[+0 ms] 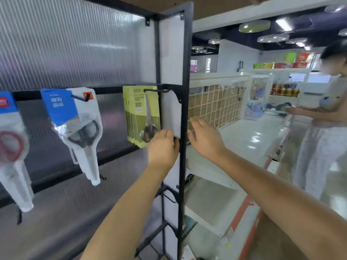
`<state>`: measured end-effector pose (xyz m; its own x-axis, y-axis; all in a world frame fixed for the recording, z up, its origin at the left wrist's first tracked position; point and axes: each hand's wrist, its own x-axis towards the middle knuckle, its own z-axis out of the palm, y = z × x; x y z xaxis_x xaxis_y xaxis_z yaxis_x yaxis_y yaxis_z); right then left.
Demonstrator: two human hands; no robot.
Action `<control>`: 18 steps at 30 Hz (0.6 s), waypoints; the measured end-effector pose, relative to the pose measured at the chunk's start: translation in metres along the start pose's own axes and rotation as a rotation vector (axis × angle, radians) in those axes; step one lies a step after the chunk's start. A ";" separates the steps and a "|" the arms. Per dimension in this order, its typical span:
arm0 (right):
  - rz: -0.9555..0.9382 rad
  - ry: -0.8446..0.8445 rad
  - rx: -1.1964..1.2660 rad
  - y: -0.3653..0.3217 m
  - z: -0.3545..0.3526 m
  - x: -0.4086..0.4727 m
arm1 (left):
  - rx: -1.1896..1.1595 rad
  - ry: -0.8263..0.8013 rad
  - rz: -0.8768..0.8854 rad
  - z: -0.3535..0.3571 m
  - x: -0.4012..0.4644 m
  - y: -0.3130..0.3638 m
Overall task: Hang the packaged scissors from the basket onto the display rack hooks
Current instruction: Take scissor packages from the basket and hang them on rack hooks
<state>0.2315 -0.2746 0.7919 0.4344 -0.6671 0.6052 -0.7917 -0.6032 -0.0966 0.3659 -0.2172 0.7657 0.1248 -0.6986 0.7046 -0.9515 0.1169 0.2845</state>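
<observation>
A stack of yellow-green scissors packages (138, 113) hangs from a black hook (155, 90) on the black display rack (185, 91). My left hand (163, 149) sits at the lower right corner of that stack, fingers curled against the packages and a grey card (171, 115); whether it grips them I cannot tell. My right hand (205, 137) hovers just right of the rack's post with straight fingers, holding nothing. A blue-topped scissors package (75, 124) hangs on a blue hook to the left. Another with red handles (11, 147) hangs at the far left. No basket is in view.
A ribbed translucent panel (75, 49) backs the rack. Behind the post stand white shelves (216, 166) with a wire grid (212, 106). A person (323, 117) stands at the right by more shelving. Glossy floor stretches between.
</observation>
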 end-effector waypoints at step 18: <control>0.878 -0.490 -0.032 0.147 0.030 -0.440 | -0.116 -0.911 0.377 0.178 -0.283 0.191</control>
<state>-0.0635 -0.0831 0.4877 -0.1857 -0.9806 -0.0627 -0.9246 0.1960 -0.3267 0.0984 -0.1232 0.5048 -0.4905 -0.8714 0.0068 -0.8450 0.4774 0.2411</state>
